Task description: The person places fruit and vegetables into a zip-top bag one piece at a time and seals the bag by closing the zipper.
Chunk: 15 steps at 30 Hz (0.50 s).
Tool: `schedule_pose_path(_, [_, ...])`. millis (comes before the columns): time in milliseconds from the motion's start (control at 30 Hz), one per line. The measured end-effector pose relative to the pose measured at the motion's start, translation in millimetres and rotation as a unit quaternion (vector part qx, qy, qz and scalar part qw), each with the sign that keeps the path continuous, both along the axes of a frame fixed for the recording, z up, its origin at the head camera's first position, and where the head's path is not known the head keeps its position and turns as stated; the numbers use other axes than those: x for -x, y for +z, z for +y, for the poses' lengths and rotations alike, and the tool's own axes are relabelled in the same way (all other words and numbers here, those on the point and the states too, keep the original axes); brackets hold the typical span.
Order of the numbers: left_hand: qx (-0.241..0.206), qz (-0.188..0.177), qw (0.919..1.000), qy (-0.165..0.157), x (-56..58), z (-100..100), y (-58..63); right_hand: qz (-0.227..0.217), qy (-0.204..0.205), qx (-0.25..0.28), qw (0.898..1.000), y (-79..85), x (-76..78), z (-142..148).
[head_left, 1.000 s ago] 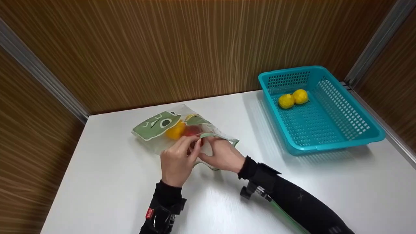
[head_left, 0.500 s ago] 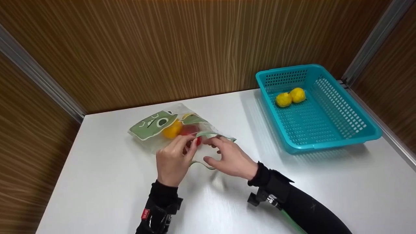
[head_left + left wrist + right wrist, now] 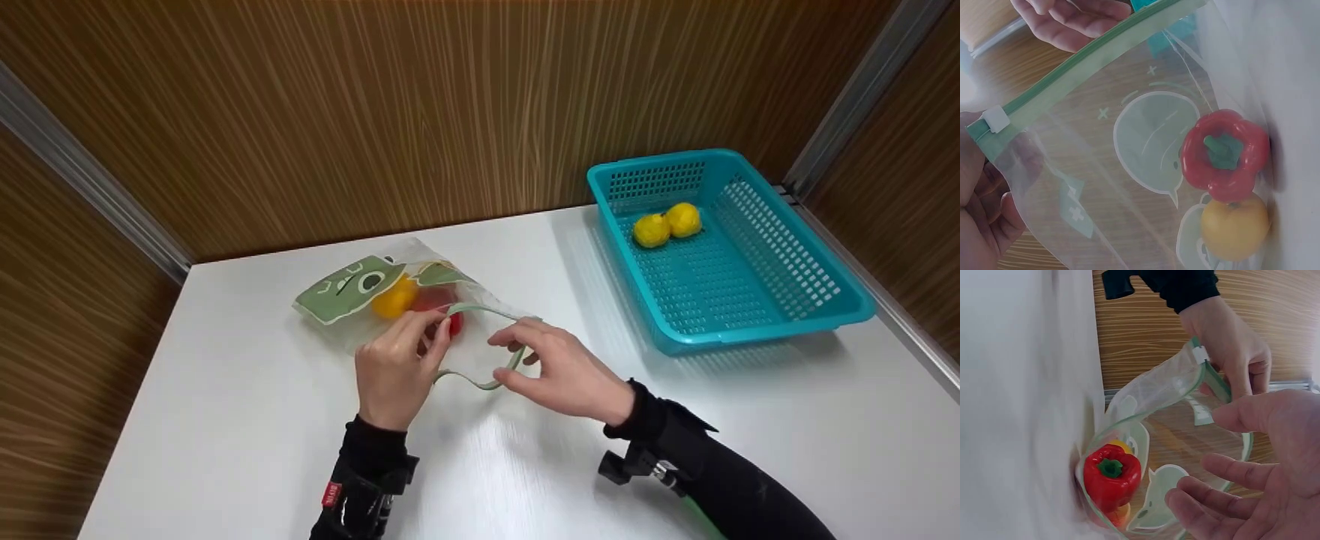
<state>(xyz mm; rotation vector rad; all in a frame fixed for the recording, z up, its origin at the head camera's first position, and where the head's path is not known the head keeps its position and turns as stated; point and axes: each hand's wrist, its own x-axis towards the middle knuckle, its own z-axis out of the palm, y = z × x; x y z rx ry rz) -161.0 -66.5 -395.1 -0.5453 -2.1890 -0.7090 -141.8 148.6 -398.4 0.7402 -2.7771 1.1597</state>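
Observation:
A clear zip bag [image 3: 480, 341] with a green cartoon print lies on the white table, its green-edged mouth gaping toward me. Inside are a red bell pepper [image 3: 1112, 475] with a green stem and a round yellow-orange fruit [image 3: 1235, 225]. My left hand [image 3: 397, 367] pinches the corner of the bag's mouth, close to the white zip slider [image 3: 996, 119]. At the opposite side of the mouth is my right hand [image 3: 566, 371], thumb and fingers spread apart and holding nothing. In the right wrist view its fingers overlap the opening.
A teal plastic basket [image 3: 765, 334] stands at the back right, holding two yellow lemon-like fruits [image 3: 667, 225]. Wood-grain panels [image 3: 390, 120] wall the white table [image 3: 225, 420] at the back and sides.
My right hand has let go of the bag's edge and drawn back to the right, its fingers spreading. The bag's mouth shows wider. My left hand keeps its pinch.

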Motion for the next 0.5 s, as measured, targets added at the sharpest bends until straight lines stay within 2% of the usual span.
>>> schedule_pose_path(133, [-0.004, -0.002, 1.0, -0.001, 0.4, 0, -0.2, -0.003, -0.003, 0.016, 1.0, 6.0, 0.3, 10])
schedule_pose_path(500, [-0.004, -0.001, 1.0, -0.001, 0.2, 1, -1.4, 0.008, -0.056, 0.017, 0.998, 14.5, 3.4, 46])
